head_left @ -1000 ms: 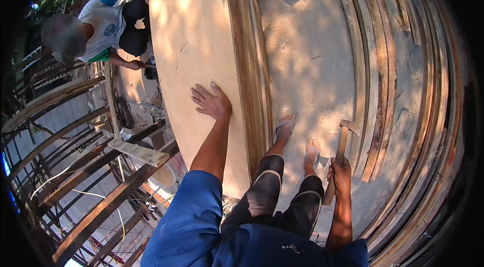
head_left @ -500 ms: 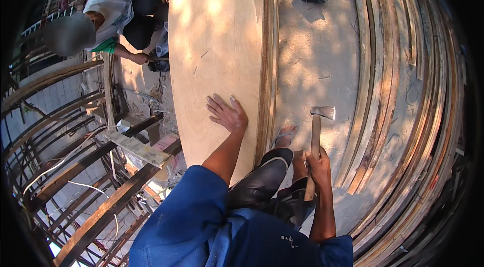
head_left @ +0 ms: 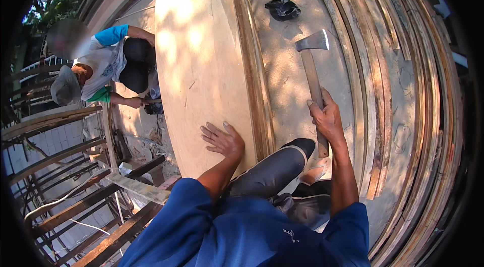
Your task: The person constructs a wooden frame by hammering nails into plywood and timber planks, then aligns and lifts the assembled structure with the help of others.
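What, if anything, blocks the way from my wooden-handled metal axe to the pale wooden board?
Nothing visible beside the axe head; lower down, your dark-trousered knee shows between the handle and the board.

Pale plywood panel (head_left: 206, 80): far end cut off above. Steel-headed, wooden-handled axe (head_left: 311, 73): grip partly hidden by right hand (head_left: 329, 120).

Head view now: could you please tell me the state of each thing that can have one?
Wooden panel: lying flat, dappled with sunlight
Left hand: spread on the panel
Hatchet: held, blade uncovered, cutting edge toward the right
Right hand: closed around its handle
Black plastic item: crumpled, on the ground
Long boards: lying lengthwise, side by side
Co-worker: bent low beside the panel
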`<state>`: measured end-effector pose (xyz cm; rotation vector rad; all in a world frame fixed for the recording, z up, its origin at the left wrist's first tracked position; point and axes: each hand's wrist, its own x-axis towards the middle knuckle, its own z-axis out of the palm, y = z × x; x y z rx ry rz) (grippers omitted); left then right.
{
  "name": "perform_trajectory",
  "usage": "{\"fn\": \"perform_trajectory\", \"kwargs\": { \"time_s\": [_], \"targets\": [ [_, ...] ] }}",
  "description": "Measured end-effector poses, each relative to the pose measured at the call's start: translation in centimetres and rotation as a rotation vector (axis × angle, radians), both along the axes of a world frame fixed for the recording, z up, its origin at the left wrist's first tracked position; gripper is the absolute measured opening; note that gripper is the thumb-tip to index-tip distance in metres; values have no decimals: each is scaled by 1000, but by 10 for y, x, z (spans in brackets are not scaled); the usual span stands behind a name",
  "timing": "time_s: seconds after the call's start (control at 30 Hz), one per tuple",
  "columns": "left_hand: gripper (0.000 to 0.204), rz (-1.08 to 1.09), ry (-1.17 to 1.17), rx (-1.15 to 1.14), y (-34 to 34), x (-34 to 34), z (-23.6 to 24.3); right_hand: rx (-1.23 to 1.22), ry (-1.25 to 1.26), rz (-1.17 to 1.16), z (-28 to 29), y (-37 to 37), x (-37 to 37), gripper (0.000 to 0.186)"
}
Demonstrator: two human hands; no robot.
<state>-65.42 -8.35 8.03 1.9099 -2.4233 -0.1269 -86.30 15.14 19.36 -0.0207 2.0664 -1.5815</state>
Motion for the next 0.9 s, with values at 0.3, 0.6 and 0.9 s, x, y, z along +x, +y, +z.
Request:
{"fn": "perform_trajectory", "kwargs": {
  "time_s": [0.3,0.6,0.9],
  "targets": [
    [77,29,37,19,3,-2,6,-158,208,-300,74,-28,116,56],
    [66,-735,239,373,-38,57,28,-8,33,-366,91,4,278,55],
    [26,-870,386,-129,-213,-46,45,27,73,-605,98,35,395,47]
  ]
}}
